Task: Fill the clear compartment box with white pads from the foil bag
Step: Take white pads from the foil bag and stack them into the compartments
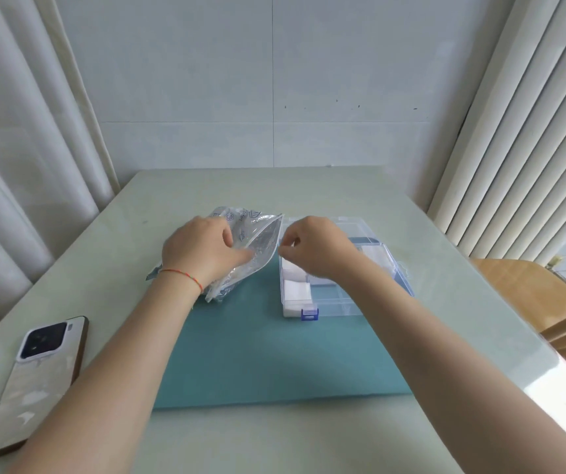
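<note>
Gripping the foil bag at frame centre with the left hand, fingers curled over its open mouth. Pinching the bag's right edge with the right hand, above the clear compartment box holding white pads, centre right, on a teal mat.

Foil bag: crinkled, silvery, mouth gaping toward the box. Clear compartment box: lid open, just beside the bag, blue latch at near edge. White pads fill its left compartments.
</note>
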Demonstrator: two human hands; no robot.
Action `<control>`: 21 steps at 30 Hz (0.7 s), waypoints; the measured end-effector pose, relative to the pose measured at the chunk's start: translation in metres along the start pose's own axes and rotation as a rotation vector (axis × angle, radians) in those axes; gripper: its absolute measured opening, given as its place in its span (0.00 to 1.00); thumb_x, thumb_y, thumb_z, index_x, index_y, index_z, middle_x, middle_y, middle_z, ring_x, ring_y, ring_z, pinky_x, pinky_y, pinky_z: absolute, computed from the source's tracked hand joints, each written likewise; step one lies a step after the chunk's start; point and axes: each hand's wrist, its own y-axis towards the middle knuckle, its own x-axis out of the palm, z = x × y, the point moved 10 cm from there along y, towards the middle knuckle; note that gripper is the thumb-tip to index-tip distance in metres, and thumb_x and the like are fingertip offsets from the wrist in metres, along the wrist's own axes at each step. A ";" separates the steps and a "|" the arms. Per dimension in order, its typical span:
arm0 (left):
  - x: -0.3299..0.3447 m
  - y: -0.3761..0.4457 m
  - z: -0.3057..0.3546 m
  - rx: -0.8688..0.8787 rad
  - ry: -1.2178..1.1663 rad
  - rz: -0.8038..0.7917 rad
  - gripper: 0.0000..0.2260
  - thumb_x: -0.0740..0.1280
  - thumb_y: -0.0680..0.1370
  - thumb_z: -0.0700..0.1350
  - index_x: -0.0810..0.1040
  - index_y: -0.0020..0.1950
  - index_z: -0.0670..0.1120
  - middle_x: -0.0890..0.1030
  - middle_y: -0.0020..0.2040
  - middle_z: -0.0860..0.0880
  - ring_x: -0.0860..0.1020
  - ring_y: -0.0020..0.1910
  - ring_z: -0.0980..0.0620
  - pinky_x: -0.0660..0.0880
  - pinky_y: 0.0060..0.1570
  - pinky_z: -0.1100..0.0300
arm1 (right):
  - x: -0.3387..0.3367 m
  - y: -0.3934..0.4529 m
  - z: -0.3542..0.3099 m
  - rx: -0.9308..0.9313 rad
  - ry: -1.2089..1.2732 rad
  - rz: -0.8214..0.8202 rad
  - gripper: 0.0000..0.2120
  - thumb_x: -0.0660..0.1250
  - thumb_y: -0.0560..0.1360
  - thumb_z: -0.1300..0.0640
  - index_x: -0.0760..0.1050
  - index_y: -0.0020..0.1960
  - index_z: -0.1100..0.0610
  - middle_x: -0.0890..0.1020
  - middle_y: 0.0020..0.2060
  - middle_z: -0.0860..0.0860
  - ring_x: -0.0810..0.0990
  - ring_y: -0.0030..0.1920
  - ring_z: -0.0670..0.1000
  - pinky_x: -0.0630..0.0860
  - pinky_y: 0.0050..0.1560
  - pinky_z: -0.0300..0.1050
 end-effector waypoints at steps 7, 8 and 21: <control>0.021 0.009 -0.050 -0.053 -0.176 -0.003 0.15 0.63 0.76 0.44 0.62 0.31 0.46 0.66 0.29 0.44 0.64 0.34 0.44 0.58 0.31 0.53 | 0.046 0.017 -0.054 -0.209 0.037 -0.168 0.13 0.61 0.77 0.63 0.83 0.53 0.54 0.84 0.51 0.49 0.80 0.50 0.49 0.71 0.49 0.36; 0.022 0.010 -0.054 -0.066 -0.214 0.012 0.14 0.62 0.77 0.43 0.63 0.32 0.45 0.66 0.30 0.44 0.65 0.34 0.43 0.58 0.31 0.53 | 0.053 0.020 -0.053 -0.206 0.014 -0.195 0.13 0.62 0.77 0.64 0.83 0.53 0.54 0.84 0.52 0.49 0.80 0.52 0.50 0.72 0.51 0.37; 0.024 0.006 -0.074 -0.133 -0.530 0.127 0.14 0.56 0.81 0.42 0.59 0.36 0.44 0.68 0.32 0.45 0.64 0.36 0.42 0.60 0.37 0.50 | 0.082 0.058 -0.047 0.072 0.050 -0.150 0.18 0.57 0.80 0.50 0.65 0.34 0.57 0.73 0.32 0.53 0.73 0.37 0.57 0.66 0.38 0.43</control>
